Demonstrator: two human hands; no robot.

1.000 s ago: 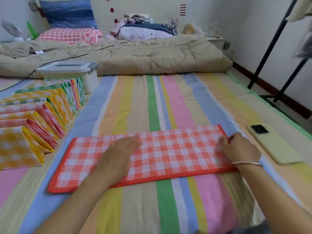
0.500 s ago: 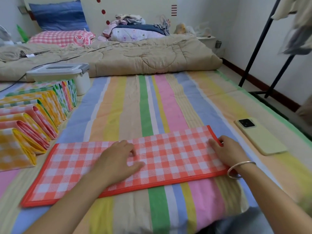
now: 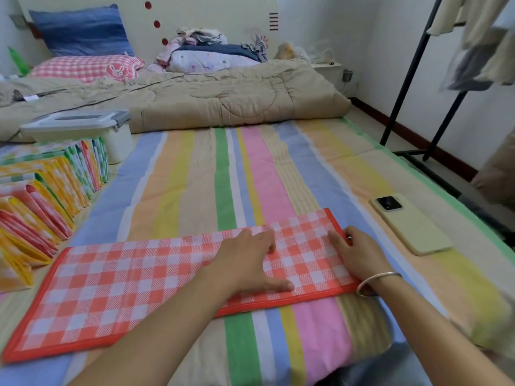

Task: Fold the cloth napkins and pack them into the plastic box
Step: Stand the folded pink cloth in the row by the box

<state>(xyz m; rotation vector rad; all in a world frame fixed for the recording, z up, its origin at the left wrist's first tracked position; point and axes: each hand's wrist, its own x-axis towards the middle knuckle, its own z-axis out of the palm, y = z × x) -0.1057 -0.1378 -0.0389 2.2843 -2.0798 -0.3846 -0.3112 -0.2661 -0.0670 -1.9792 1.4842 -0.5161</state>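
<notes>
A red-and-white checked napkin (image 3: 139, 282), folded into a long strip with a red border, lies across the striped sheet in front of me. My left hand (image 3: 245, 263) presses flat on it, right of its middle, fingers spread. My right hand (image 3: 356, 254) sits at the napkin's right end, its fingers curled over the red edge and pinching it. A white plastic box (image 3: 117, 143) with a closed grey-handled lid stands at the back left. A row of folded yellow, red and green napkins (image 3: 47, 196) stands on edge in front of the box.
A pale green phone (image 3: 409, 224) lies on the sheet to the right of my right hand. A beige quilt (image 3: 223, 98) and pillows (image 3: 83, 68) fill the far end of the bed. A black clothes rack (image 3: 412, 76) stands by the right wall.
My left hand has slid rightward along the napkin, closer to my right hand. My right hand stays at the right edge. The view has shifted slightly.
</notes>
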